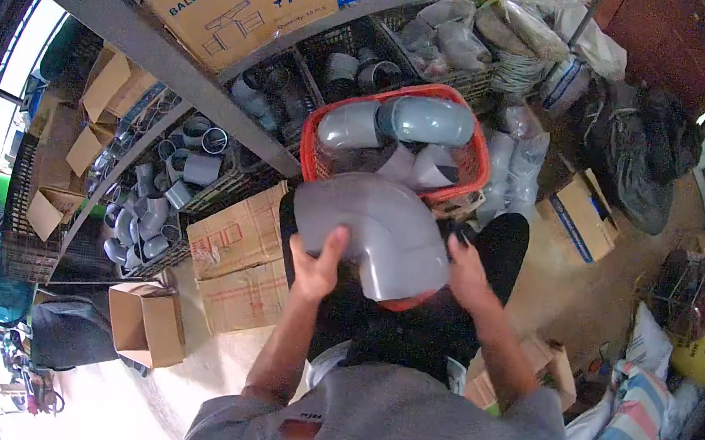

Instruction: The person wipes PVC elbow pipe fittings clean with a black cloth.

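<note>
A large grey elbow pipe fitting is held above my lap. My left hand grips its left end, with the thumb lying over the surface. At the fitting's right end is my right hand, closed round a small dark object whose kind I cannot make out. Just beyond the fitting, a red basket holds more large grey elbows. Part of something red shows under the fitting's lower edge.
Crates of small grey fittings stand on the left. A cardboard box is on the floor at the lower left, another at the right. A ball valve carton sits on the shelf above. Striped sacks lie at the lower right.
</note>
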Demonstrator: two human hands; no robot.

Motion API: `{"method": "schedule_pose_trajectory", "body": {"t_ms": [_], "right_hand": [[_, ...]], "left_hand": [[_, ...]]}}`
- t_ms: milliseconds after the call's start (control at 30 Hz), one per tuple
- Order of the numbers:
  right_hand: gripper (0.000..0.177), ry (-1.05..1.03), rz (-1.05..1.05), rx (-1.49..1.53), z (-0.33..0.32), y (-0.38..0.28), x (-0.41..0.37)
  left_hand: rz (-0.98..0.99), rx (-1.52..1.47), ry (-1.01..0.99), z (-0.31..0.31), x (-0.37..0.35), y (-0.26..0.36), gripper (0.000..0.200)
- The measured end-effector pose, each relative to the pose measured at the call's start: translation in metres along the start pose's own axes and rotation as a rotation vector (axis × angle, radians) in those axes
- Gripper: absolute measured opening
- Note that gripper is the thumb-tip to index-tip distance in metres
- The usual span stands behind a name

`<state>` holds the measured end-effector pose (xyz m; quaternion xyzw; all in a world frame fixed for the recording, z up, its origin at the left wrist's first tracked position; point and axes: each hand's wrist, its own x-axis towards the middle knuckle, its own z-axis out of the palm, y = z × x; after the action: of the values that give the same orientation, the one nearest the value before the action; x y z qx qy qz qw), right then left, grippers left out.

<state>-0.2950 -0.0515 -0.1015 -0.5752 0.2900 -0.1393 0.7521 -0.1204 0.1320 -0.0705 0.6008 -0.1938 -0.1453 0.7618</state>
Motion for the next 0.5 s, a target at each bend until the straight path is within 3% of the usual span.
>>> {"method": "schedule_pose_trajectory", "body": {"t_ms": [67, 100, 133, 167, 200, 267, 333, 367, 400, 467, 500], "right_hand": [[0.051, -0.069, -0.442, -0.181, 0.019, -0.046, -0.028], [0.051, -0.067, -0.441, -0.18, 0.018, -0.063, -0.033], [0.051, -0.105, -0.548, -0.435, 0.016, -0.079, -0.034], [0.051, -0.141, -0.649, -0.692, 0.015, -0.091, -0.033], [0.051, -0.135, -0.646, -0.69, 0.015, -0.102, -0.029], [0.05, -0.265, -0.78, -1.033, 0.024, -0.121, -0.016], [0.044, -0.294, -0.74, -0.953, 0.033, -0.133, 0.001], [0.044, -0.451, -0.64, -0.921, 0.033, -0.134, 0.015], [0.044, -0.603, -0.536, -0.886, 0.032, -0.132, 0.03], [0.044, -0.656, -0.49, -0.764, 0.027, -0.11, 0.054], [0.045, -0.66, -0.316, -0.664, 0.024, -0.1, 0.062]], "left_hand": [[-0.092, -0.034, 0.043, 0.008, 0.008, 0.013, 0.013], [-0.134, 0.02, -0.023, 0.011, 0.011, 0.019, 0.014], [-0.177, 0.075, -0.091, 0.012, 0.012, 0.022, 0.015], [-0.108, 0.193, -0.259, 0.006, 0.01, 0.007, 0.02], [-0.035, 0.189, -0.451, 0.016, 0.011, 0.018, 0.025], [0.117, 0.426, -0.706, 0.034, -0.003, 0.03, 0.028], [0.248, 0.369, -0.737, 0.05, -0.013, 0.014, 0.026], [0.192, 0.421, -0.868, 0.049, -0.015, 0.017, 0.044], [0.195, 0.421, -0.867, 0.051, -0.017, 0.018, 0.044], [0.264, 0.529, -0.841, 0.055, -0.023, 0.019, 0.037], [0.253, 0.553, -0.841, 0.052, -0.023, 0.022, 0.038]]}}
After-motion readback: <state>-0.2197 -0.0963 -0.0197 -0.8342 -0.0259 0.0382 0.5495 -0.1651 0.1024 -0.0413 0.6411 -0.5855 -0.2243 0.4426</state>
